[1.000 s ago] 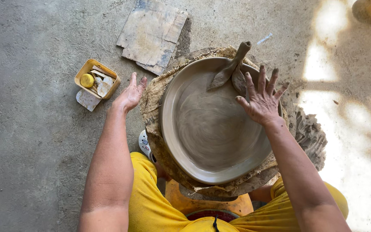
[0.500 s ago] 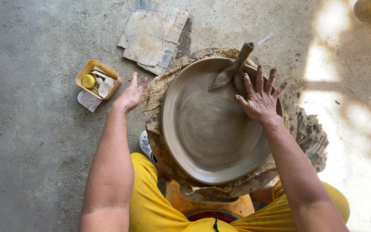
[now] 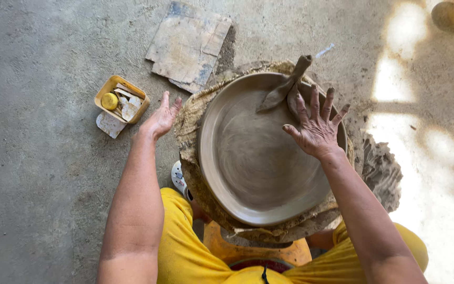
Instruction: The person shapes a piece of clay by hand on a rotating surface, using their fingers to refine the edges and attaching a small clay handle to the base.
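Right hand (image 3: 317, 131) lies flat, fingers spread, on the far-right rim of the clay dish (image 3: 261, 158) — beside the trowel (image 3: 285, 87), whose long axis runs up-right. Left hand (image 3: 160, 120) — open, on the wheel's left edge — is farther off.

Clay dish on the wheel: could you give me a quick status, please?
Right hand flat inside clay dish, fingers spread. Left hand open against wheel edge. Trowel rests on far rim.
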